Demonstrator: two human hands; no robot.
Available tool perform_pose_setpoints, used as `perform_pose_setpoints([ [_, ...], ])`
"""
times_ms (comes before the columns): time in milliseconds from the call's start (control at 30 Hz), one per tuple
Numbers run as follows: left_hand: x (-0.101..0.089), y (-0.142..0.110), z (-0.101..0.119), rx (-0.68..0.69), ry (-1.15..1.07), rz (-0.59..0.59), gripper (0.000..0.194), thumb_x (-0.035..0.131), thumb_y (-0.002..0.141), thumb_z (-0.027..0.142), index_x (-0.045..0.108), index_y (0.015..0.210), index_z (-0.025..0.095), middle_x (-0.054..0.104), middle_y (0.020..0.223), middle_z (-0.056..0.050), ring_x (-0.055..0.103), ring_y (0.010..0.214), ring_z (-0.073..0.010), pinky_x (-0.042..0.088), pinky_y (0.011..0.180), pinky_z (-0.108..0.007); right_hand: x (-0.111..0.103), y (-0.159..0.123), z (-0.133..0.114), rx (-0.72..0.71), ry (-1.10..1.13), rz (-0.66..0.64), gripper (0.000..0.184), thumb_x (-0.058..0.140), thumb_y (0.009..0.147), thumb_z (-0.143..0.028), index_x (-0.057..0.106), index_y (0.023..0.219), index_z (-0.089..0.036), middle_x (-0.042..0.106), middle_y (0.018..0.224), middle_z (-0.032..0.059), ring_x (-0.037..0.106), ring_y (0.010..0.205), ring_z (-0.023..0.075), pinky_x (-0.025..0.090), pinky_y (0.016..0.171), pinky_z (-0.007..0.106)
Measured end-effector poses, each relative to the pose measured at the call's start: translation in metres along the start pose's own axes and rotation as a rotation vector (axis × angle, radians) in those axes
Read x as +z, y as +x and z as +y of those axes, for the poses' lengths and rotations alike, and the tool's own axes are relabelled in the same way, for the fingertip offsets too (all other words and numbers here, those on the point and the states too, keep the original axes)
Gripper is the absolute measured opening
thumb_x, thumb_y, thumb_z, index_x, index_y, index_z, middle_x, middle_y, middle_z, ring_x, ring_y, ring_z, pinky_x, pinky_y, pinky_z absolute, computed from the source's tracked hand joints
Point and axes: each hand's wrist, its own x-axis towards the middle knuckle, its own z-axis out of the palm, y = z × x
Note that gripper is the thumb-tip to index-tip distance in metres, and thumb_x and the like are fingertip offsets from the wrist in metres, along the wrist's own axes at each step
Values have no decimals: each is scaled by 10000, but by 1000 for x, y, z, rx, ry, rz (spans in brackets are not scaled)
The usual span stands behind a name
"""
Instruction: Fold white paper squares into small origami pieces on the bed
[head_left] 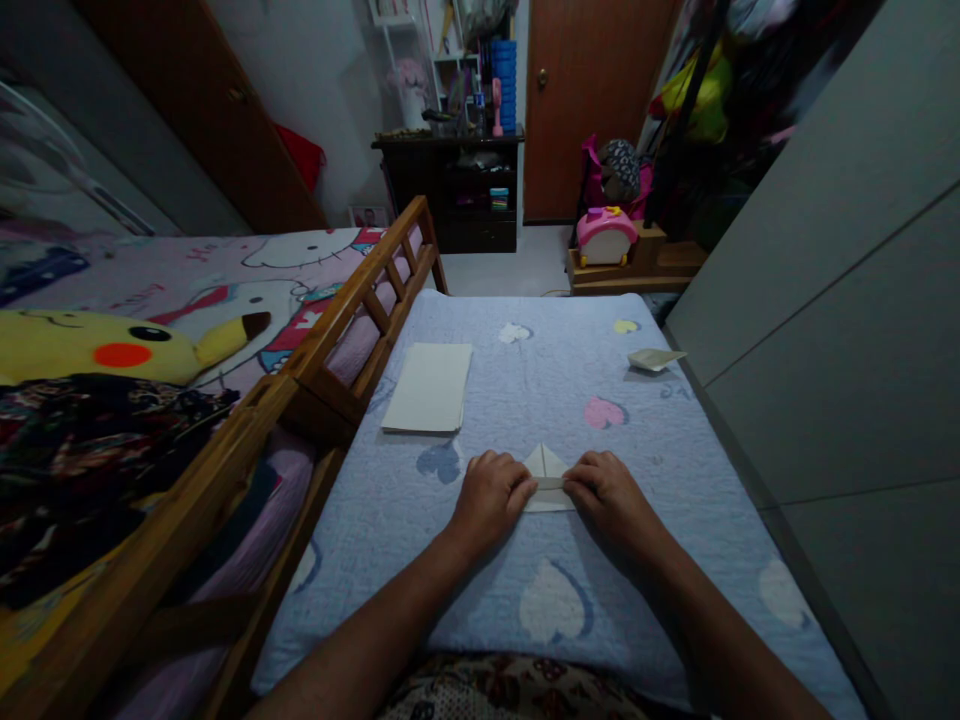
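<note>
left hand (491,500) curled, gripping folded paper (546,465) | right hand (611,497) curled, gripping its other edge | paper stack (427,388) ahead-left | Hello Kitty bedding (292,262) farther left

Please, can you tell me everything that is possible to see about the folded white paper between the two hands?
The folded white paper is a small sheet, creased to a triangular point facing away from the person, with a narrow band across its middle. It lies flat on a pale blue quilted bedcover. The left hand and right hand press its sides.
</note>
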Motion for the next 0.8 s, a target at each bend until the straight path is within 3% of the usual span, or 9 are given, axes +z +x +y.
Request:
perform_pose_setpoints([
  [367,-2,3,3,-120,103,46,153,632,903,280,608,773,203,666,813,-30,568,839,-237,370,775,-371,6,4,0,135,-65,45,164,541,900,-243,682,822,-211,656,841,56,537,821,218,375,756,335],
  [467,-3,2,3,-127,89,44,126,639,892,261,603,785,206,671,824,-25,570,846,-239,372,779,-375,9,2,-1,176,-54,107,119,550,869,-223,660,906,-199,661,853,58,549,835,227,386,767,335],
  [633,-2,-3,0,-131,60,79,49,610,893,200,594,937,216,677,858,-21,570,854,-235,381,793,-383,14,0,-2,209,-12,221,253,532,850,-240,591,1089,-183,643,856,64,562,813,230,413,750,333],
  [800,2,-7,-2,-105,63,105,160,582,901,170,573,1047,236,664,871,-19,560,878,-239,387,808,-395,16,-3,-2,211,-45,262,94,518,849,-234,528,936,-201,597,808,46,535,763,220,394,721,334],
])
